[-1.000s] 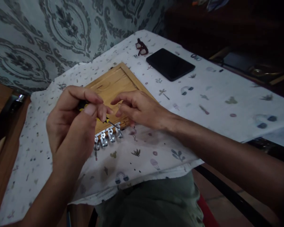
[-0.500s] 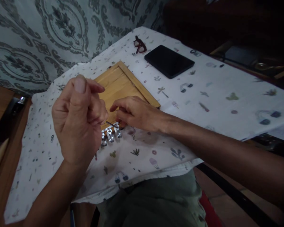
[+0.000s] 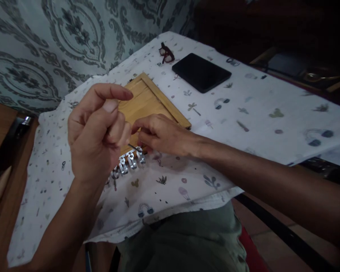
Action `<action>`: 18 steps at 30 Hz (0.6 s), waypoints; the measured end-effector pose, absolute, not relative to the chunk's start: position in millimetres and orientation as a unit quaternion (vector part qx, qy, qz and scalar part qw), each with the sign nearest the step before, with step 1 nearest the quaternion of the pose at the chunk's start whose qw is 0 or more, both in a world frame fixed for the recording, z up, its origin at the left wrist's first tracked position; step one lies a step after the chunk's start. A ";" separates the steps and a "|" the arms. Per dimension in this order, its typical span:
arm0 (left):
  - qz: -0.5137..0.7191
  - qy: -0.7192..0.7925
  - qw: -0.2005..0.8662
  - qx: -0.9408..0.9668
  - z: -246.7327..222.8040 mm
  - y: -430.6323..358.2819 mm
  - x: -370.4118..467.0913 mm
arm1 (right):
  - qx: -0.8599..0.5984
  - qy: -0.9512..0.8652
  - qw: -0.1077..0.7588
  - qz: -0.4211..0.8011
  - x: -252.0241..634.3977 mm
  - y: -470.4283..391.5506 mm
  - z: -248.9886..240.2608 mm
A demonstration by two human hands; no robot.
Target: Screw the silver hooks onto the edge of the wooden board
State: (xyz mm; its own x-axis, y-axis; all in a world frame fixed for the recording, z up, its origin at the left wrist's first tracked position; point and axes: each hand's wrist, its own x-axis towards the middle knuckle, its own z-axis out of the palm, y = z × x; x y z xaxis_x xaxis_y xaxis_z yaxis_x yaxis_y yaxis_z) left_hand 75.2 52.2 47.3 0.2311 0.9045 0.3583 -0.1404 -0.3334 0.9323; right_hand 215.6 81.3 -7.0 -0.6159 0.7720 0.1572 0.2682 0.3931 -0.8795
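A wooden board [image 3: 151,99] with a raised rim lies on the patterned tablecloth. Along its near edge runs a metal strip with several curved hooks [image 3: 132,163]. My left hand [image 3: 98,128] is closed in a loose fist above the board's near left part, with thumb and index finger bent on top. Out of it points a thin dark metal shaft [image 3: 132,146], its tip reaching the strip near my right fingers; any handle is hidden in the fist. My right hand [image 3: 161,134] lies low over the near edge, fingers curled down by the tip. What they grip is hidden.
A black tablet [image 3: 201,72] lies beyond the board, with dark-framed glasses [image 3: 167,53] at its left. The white tablecloth [image 3: 243,102] covers the table. A patterned curtain [image 3: 73,34] hangs behind, and an open drawer [image 3: 300,70] sits at the far right.
My left hand has turned: its index finger now stretches out above the thumb, and the fist has shifted slightly right. More hooks show below it. My right hand stays almost in place.
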 end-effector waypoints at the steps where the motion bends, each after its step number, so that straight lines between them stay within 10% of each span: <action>1: 0.539 0.300 0.488 0.618 47.2 53.0 74.8 | -0.325 -0.782 0.285 0.449 215.6 80.9 -6.6; 18: 0.623 0.370 0.402 0.559 59.4 45.4 77.5 | -0.328 -0.759 0.255 0.502 215.2 80.7 -9.8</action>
